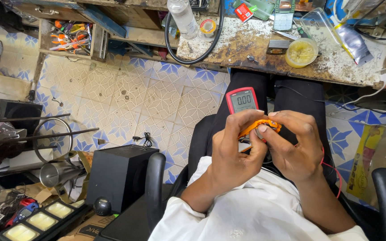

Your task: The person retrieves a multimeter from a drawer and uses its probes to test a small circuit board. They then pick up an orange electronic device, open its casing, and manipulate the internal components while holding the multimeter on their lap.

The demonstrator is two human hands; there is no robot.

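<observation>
A red handheld multimeter (pixel 242 99) with a lit grey screen rests on my lap, above my hands. My left hand (pixel 233 154) and my right hand (pixel 293 147) are both closed around a small orange device (pixel 261 126) held between the fingertips. A thin red wire (pixel 331 167) runs down from under my right hand along my wrist. My white sleeves fill the bottom of the view.
A worn workbench (pixel 264 49) ahead holds a plastic bottle (pixel 182 17), a black cable loop, a tape roll and a yellow tub (pixel 301 52). A black speaker box (pixel 117 174) stands on the tiled floor at left. Chair armrests (pixel 154 178) flank me.
</observation>
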